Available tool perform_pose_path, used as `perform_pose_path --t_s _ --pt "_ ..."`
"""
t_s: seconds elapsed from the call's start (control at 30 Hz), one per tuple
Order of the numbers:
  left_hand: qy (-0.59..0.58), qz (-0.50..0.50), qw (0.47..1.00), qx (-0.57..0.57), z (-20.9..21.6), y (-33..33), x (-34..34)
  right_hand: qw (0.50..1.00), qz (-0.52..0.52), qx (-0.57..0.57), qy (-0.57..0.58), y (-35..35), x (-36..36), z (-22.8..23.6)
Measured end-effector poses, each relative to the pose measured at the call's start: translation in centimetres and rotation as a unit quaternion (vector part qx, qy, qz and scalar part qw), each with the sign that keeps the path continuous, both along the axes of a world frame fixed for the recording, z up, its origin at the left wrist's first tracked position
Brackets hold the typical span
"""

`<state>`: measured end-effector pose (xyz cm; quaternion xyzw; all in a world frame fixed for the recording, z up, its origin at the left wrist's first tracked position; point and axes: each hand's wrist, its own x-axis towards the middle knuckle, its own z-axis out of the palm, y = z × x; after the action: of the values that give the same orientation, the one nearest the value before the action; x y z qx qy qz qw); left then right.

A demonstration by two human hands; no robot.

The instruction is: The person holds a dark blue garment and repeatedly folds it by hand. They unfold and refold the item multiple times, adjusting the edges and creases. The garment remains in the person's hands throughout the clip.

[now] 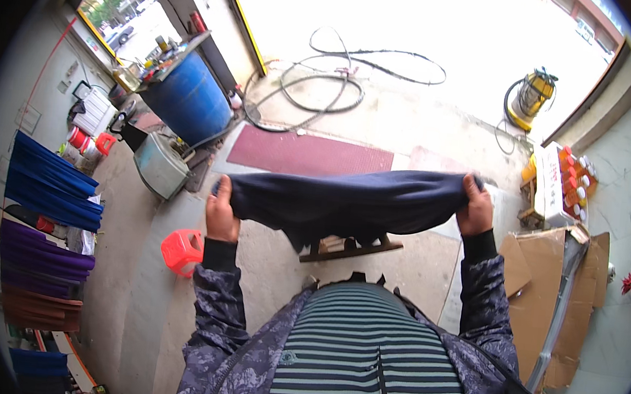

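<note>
A dark navy cloth [349,200] is stretched sideways in front of me, held up off the floor. My left hand [221,215] is closed on its left end, with the thumb pointing up. At the opposite end my right hand [475,211] grips the cloth in the same way. The middle of the cloth sags, and a loose corner hangs down at the lower left. Partly hidden behind its lower edge is a low wooden piece [352,253], perhaps a small stool; its full shape is covered.
A red plastic stool [181,252] stands left of my left arm. Flattened cardboard [540,292] leans at the right, near a white box [554,184] with orange-capped bottles. Farther off are a red mat [308,153], a blue barrel [191,100], a coiled hose [316,108] and a yellow vacuum [532,100]. Cloths [54,182] hang left.
</note>
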<state>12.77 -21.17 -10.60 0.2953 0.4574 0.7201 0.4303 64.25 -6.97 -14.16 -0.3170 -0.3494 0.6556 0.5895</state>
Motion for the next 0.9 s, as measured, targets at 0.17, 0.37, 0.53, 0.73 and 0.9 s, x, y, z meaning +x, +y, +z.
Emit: perform_pose_path --t_s 0.17,0.37,0.53,0.73,0.9 --pt "0.004 -0.001 0.998 0.061 1.3 -0.5 -1.8 0.999 0.018 0.029 0.007 0.5 2.3 3.1" --pt "0.007 -0.031 0.999 0.000 3.0 2.8 -3.7 0.998 0.046 0.008 -0.034 5.3 2.1 5.0" --pt "0.036 0.006 0.999 0.001 2.8 7.4 -5.5 0.997 0.037 0.006 -0.066 10.1 1.2 5.0" --pt "0.037 0.008 0.998 0.044 6.2 8.5 -7.1 0.996 0.038 0.083 -0.009 11.1 0.6 7.9" --pt "0.006 -0.001 0.998 0.057 8.0 7.0 -7.3 0.996 0.028 0.087 0.008 10.3 0.6 8.9"
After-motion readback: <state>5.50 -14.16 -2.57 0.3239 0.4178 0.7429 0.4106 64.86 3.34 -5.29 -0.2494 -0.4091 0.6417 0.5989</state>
